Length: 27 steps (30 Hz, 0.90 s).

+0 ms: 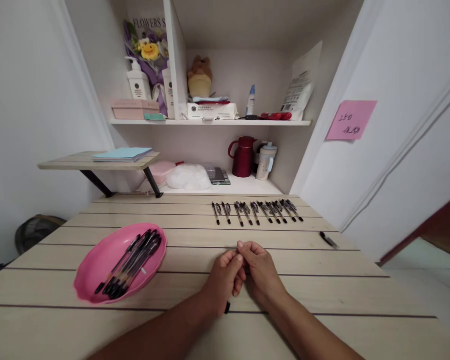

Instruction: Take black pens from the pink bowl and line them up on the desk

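Observation:
My left hand (226, 277) and my right hand (260, 267) meet over the middle of the table, fingertips pinched together. A black pen end (227, 307) juts out beneath my left hand, which is closed around the pen; most of it is hidden. What the right fingertips pinch is too small to make out. Beyond my hands lies a row of pens (255, 214), black-ended and side by side. To the left, a pink bowl with a wavy rim (88, 265) holds several black pens (133, 262).
A single black pen-like piece (328, 240) lies near the table's right edge. At the back left stands a small raised shelf (67, 160) with blue paper (122, 154). Behind the table, a cabinet holds a red jug (243, 157) and a pale cup (266, 162).

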Available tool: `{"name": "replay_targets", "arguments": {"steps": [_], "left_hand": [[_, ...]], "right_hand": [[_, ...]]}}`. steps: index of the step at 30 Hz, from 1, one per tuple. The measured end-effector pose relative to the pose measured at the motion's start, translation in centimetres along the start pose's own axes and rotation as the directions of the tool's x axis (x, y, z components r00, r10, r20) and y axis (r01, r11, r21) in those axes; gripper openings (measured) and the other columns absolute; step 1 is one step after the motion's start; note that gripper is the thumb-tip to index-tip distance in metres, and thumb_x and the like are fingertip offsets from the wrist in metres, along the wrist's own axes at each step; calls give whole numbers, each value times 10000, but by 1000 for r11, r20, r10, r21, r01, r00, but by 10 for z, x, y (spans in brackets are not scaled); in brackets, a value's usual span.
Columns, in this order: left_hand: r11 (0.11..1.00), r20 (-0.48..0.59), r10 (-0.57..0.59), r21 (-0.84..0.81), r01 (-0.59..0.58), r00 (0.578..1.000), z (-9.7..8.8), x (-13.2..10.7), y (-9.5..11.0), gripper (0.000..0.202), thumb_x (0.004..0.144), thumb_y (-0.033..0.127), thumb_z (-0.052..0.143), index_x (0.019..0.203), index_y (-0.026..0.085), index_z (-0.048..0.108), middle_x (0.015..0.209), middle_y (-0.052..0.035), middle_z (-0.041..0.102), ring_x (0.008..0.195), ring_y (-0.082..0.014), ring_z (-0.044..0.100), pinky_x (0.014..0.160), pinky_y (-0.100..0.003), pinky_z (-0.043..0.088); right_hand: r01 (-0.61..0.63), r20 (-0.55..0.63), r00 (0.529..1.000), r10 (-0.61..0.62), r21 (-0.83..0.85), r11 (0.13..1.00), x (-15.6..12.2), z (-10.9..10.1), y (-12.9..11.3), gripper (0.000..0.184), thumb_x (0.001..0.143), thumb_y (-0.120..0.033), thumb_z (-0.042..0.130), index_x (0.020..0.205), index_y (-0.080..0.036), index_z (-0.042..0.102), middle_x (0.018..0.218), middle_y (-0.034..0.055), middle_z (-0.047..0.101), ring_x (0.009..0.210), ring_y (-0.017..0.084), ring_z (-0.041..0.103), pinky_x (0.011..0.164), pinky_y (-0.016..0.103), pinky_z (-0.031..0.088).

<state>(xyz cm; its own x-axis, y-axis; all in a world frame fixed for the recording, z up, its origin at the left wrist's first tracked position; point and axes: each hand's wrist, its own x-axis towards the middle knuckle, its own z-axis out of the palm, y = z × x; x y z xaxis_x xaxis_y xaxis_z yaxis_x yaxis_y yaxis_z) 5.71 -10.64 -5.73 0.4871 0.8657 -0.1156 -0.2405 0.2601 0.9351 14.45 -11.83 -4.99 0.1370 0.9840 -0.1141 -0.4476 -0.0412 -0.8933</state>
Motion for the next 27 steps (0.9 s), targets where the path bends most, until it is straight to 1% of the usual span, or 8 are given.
{"name": "replay_targets", "arguments": {"steps": [3,6,12,16,19,21,24,27], "left_hand": [[1000,-6,-7,27,7,1000,3,-2,0,248,753,414,506,709,181,435,492,75,454,278,-15,279,301,-169,145],[999,2,-31,31,31,1000,4,-3,3,229,760,404,491,731,183,439,492,75,454,277,-13,270,304,-165,124],[998,36,-64,10,64,997,3,-4,4,281,747,457,501,749,184,433,481,73,467,271,-7,251,311,-160,115],[997,48,-73,-24,74,996,2,-4,3,288,744,465,501,748,186,426,479,71,476,269,-7,241,314,-159,104],[997,32,-73,-33,75,997,2,-4,3,262,755,442,488,743,188,425,482,67,481,272,-11,250,311,-158,111],[997,33,-72,-36,74,997,2,-4,4,260,751,441,494,752,189,429,486,67,483,272,-13,257,310,-157,113],[997,42,-74,-30,76,996,1,-4,4,257,753,438,491,762,188,433,489,65,483,271,-14,257,305,-156,114],[997,47,-72,-22,73,996,1,-3,3,234,766,416,470,752,188,423,490,61,486,270,-13,252,302,-156,117]], "right_hand": [[-3,-4,1000,3,49,999,-1,-2,0,332,698,-481,609,633,-195,454,293,-67,438,198,148,397,208,254,332],[0,-22,1000,2,78,997,-1,-3,-1,322,680,-448,646,624,-179,478,317,-66,449,214,112,387,219,214,311],[30,-47,999,-28,50,998,0,-6,-6,306,661,-413,680,635,-139,545,392,-46,502,241,70,379,250,179,272],[16,22,1000,-17,57,998,1,-9,-8,307,664,-417,678,734,-132,588,423,-44,512,273,71,403,267,176,281],[0,91,996,-9,99,995,1,-9,-6,370,700,-493,615,844,-154,579,464,-42,531,310,83,435,286,183,317],[-11,108,994,2,88,996,1,-10,-3,371,708,-514,596,822,-163,562,441,-56,506,295,81,416,283,182,315],[-1,79,997,-2,41,999,1,-10,-2,303,691,-440,646,703,-160,530,387,-77,447,255,68,368,266,174,280],[9,78,997,-14,70,998,1,-10,-4,273,679,-393,669,734,-150,555,439,-59,497,277,71,398,273,179,287]]}}
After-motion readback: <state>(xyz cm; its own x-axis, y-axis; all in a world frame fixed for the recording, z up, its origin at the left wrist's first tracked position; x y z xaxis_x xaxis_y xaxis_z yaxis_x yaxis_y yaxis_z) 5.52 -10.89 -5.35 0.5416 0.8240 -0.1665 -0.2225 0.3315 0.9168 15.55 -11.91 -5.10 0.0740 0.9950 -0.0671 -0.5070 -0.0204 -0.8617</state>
